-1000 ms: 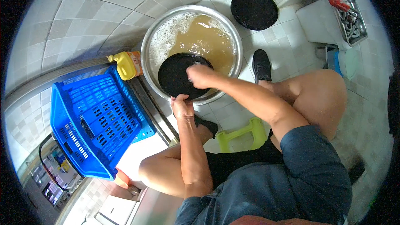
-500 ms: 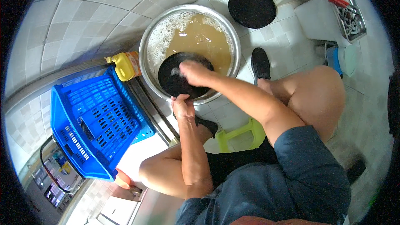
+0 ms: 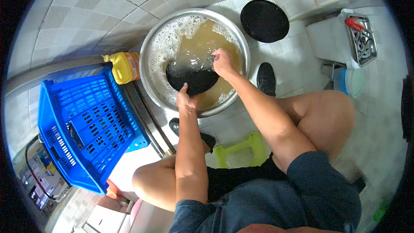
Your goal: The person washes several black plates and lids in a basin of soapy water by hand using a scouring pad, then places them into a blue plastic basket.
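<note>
A wide metal basin [image 3: 144,54] of cloudy, foamy water stands on the floor before me. In it, a round black plate [image 3: 199,82] is tilted, its far part dipping under the water. My left hand [image 3: 187,100] grips the plate's near edge, thumb on top and the other fingers hidden beneath. My right hand [image 3: 224,64] is closed above the water by the plate's far right side. A small grey scrubber [image 3: 214,56] shows at its fingertips, mostly covered. Another round black plate [image 3: 265,20] lies on the floor tiles beyond the basin.
A blue plastic crate [image 3: 92,121] and a yellow jug [image 3: 123,68] stand left of the basin. At the right, a metal tray [image 3: 364,39] of utensils sits on a pale bin [image 3: 327,41]. A green stool [image 3: 241,151] is between my legs; tiled walls rise behind.
The black plate has gone down into the water, its far part now submerged. My right hand has moved off the plate's face, to the right and away from me. My left hand still grips the edge.
</note>
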Available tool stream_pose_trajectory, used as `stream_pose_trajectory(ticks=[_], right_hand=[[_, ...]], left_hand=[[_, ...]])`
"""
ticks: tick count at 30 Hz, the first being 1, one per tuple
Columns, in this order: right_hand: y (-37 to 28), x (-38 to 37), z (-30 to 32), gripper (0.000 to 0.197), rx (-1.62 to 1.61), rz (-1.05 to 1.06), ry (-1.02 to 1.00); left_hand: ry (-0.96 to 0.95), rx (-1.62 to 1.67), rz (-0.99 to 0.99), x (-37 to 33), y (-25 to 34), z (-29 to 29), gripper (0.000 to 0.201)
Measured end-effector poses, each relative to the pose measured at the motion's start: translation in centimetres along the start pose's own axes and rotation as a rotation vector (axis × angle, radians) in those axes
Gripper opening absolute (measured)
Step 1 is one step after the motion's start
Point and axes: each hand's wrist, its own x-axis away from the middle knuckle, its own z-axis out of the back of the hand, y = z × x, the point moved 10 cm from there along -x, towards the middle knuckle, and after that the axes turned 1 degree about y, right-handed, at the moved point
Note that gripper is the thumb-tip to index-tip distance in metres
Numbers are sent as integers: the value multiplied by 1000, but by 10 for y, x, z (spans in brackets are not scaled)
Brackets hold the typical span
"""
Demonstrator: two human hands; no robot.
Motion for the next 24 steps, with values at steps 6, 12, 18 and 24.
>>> stream_pose_trajectory(ticks=[6, 12, 18, 24], right_hand=[[33, 41, -13, 35, -254, -671, -175], [61, 55, -37, 46, -220, -764, -331], [82, 58, -64, 23, -233, -845, -456], [53, 84, -78, 24, -278, -822, -584]], left_hand=[[-7, 80, -11, -24, 6, -4, 49], [101, -84, 142, -29, -9, -6, 51], [-4, -176, 188, -40, -34, -5, 45], [273, -581, 42, -47, -7, 59, 53]])
